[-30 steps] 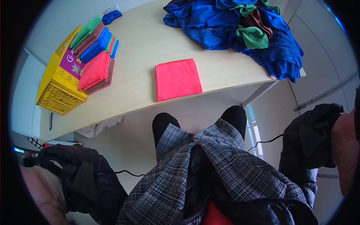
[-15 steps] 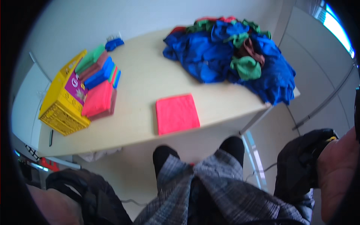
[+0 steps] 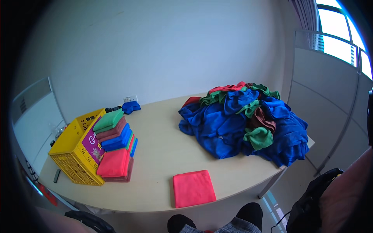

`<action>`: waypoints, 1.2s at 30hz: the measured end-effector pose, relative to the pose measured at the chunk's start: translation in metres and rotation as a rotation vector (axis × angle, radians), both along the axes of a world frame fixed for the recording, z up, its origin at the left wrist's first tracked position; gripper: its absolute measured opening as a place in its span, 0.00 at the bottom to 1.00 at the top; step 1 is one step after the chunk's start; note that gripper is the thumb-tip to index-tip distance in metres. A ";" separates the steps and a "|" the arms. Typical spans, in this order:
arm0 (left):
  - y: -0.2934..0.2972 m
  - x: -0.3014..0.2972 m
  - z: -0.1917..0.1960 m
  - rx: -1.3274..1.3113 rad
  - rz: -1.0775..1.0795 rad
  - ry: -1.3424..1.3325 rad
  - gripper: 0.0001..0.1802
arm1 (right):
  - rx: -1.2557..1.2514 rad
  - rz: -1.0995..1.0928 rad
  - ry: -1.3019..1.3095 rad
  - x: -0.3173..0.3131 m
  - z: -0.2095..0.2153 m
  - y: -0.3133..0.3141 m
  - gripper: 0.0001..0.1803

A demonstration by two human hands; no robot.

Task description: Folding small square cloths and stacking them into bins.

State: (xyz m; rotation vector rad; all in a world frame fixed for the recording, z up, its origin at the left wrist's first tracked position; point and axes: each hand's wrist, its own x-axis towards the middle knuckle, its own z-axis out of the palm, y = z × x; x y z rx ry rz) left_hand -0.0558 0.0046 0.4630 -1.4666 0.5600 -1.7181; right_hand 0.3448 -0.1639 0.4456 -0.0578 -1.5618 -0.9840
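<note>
Neither of my hands shows; only bare stretches of my left forearm [image 3: 58, 222] and right forearm [image 3: 345, 190] appear at the lower corners, beside bunched black sleeves. A folded red cloth [image 3: 193, 189] lies flat at the table's front edge, and no hand touches it. To its left stands a stack of folded cloths [image 3: 115, 163] in red, blue, green and brown, leaning by a yellow plastic basket [image 3: 74, 149]. A big loose heap of crumpled cloths [image 3: 217, 132], mostly blue with green, red and brown pieces, covers the table's right side.
The pale table [image 3: 155, 155] stands against a white wall. A small blue bundle [image 3: 131, 107] lies at the back by a wall socket [image 3: 130, 99]. A small dark flat object [image 3: 57, 176] lies left of the basket. Grey partition panels [image 3: 322, 93] stand at right.
The view has tipped upward, so the table sits lower in the picture and more wall shows. My forearms show less at the lower corners. The cloths and basket lie as before.
</note>
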 end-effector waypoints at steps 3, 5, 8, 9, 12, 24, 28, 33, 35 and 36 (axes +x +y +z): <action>0.002 0.000 0.005 0.043 0.010 -0.015 0.27 | 0.037 -0.004 -0.009 0.000 0.004 0.006 0.32; 0.002 -0.001 0.007 0.063 0.015 -0.024 0.27 | 0.052 -0.008 -0.014 -0.001 0.007 0.009 0.32; 0.002 -0.003 0.006 0.073 0.022 -0.027 0.27 | 0.055 -0.015 -0.010 -0.005 0.007 0.012 0.32; 0.001 -0.004 0.005 0.074 0.025 -0.026 0.28 | 0.054 -0.018 -0.007 -0.006 0.006 0.012 0.32; -0.003 -0.006 0.006 0.088 0.032 -0.024 0.28 | 0.061 -0.025 0.000 -0.010 0.005 0.012 0.32; -0.029 -0.021 -0.021 0.047 0.060 -0.005 0.29 | -0.008 -0.054 0.039 -0.034 -0.018 0.000 0.32; -0.039 -0.022 -0.054 -0.051 0.081 0.017 0.29 | -0.117 -0.055 0.061 -0.039 -0.043 -0.001 0.32; -0.063 -0.036 -0.102 -0.248 0.112 0.111 0.30 | -0.333 -0.050 0.143 -0.064 -0.100 -0.009 0.32; -0.070 -0.038 -0.112 -0.301 0.109 0.141 0.30 | -0.393 -0.062 0.171 -0.069 -0.113 -0.015 0.32; -0.073 -0.040 -0.116 -0.327 0.113 0.158 0.30 | -0.422 -0.063 0.186 -0.073 -0.121 -0.017 0.32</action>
